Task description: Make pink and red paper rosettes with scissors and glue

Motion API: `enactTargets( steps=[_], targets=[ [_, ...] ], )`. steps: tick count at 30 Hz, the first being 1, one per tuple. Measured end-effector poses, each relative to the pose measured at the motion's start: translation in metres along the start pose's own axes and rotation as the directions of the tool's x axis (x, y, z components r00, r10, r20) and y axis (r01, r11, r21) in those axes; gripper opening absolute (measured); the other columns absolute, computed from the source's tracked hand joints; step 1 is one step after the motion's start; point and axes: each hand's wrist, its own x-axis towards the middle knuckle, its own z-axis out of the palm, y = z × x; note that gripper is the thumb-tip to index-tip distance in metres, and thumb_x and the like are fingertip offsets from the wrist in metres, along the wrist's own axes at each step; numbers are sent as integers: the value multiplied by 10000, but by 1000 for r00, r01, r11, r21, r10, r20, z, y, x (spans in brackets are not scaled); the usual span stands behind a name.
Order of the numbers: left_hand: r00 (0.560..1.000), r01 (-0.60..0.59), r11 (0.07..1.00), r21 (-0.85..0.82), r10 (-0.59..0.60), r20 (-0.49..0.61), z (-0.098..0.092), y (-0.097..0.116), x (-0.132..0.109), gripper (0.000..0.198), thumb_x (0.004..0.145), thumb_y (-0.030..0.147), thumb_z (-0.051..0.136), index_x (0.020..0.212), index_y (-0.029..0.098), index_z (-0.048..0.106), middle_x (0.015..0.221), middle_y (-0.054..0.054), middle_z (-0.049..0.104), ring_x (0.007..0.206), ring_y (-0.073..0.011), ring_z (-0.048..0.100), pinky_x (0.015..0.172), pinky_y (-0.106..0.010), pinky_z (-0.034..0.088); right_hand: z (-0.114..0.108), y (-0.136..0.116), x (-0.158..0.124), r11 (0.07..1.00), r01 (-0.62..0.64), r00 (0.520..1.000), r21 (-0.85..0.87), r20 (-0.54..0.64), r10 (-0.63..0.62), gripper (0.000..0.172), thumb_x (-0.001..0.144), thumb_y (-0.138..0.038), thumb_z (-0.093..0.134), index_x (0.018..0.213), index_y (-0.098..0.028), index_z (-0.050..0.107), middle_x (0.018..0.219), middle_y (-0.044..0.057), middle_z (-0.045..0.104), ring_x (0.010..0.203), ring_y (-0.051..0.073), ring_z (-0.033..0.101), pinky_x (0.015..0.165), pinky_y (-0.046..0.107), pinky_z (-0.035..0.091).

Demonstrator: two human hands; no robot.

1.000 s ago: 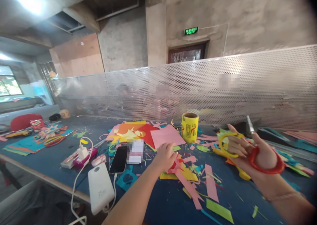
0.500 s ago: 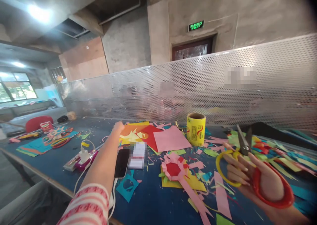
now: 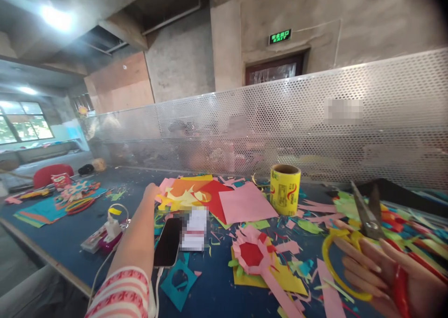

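Observation:
My right hand is wrapped round scissors with one yellow and one red handle loop. Their blades point up and stand apart. Stretched far forward, my left hand is at the left edge of a heap of coloured paper, by orange paper and yellow cut pieces; its fingers are hidden behind it. A pink sheet and a red sheet lie in that heap. Between my hands rests a pink paper flower with a red centre, over a yellow sheet.
A yellow tape roll stands upright behind the flower. Near my left forearm lie a phone with a cable, a power strip and a blue cut sheet. Paper scraps cover the right side. A perforated metal screen borders the back.
My left hand has shifted left along the paper heap. My right hand, with the scissors, has moved right and slightly lower in view.

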Motion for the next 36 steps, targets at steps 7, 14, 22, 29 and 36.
enactTargets(
  steps=[7, 14, 22, 29, 36],
  targets=[
    [991, 119, 972, -203, -130, -43, -28, -1, 38, 238, 755, 227, 509, 907, 131, 666, 664, -127, 690, 692, -254, 674, 586, -276, 493, -2, 2, 5, 999, 38, 999, -34, 4, -38, 645, 420, -510, 724, 563, -192, 181, 487, -42, 230, 368, 49, 149, 288, 225, 214],
    [957, 143, 914, -380, -225, -182, -45, 1, 38, 189, 770, 166, 462, 817, 128, 641, 632, -141, 669, 662, -272, 662, 601, -328, 495, 11, 5, -1, 997, 59, 998, -51, -30, -61, 659, 349, -433, 774, 539, -193, 191, 467, -35, 239, 345, 58, 201, 275, 221, 215],
    [768, 0, 833, -553, -354, -534, -97, 12, 26, 132, 825, 124, 437, 903, 135, 544, 1025, -156, 611, 1013, -266, 569, 833, -387, 438, 13, 5, -2, 997, 23, 1000, -71, -16, -24, 650, 358, -417, 774, 515, -187, 188, 453, -32, 233, 340, 61, 202, 279, 221, 230],
    [695, -308, 598, -740, -390, -604, -143, 45, 15, 105, 872, 136, 423, 955, 107, 481, 1003, -80, 552, 905, -135, 518, 873, -308, 400, 9, 7, -1, 992, 56, 994, -113, 100, -44, 569, 456, -455, 742, 503, -180, 246, 466, -36, 240, 356, 55, 199, 305, 217, 252],
    [890, -382, 212, -899, -178, -420, -126, 136, -7, 83, 863, 164, 459, 944, 160, 475, 766, 9, 551, 605, -77, 557, 641, -242, 492, -6, 8, 10, 988, 144, 938, -51, 325, -120, 433, 680, -416, 627, 538, -169, 301, 539, -38, 284, 395, 42, 139, 340, 194, 189]
  ],
)
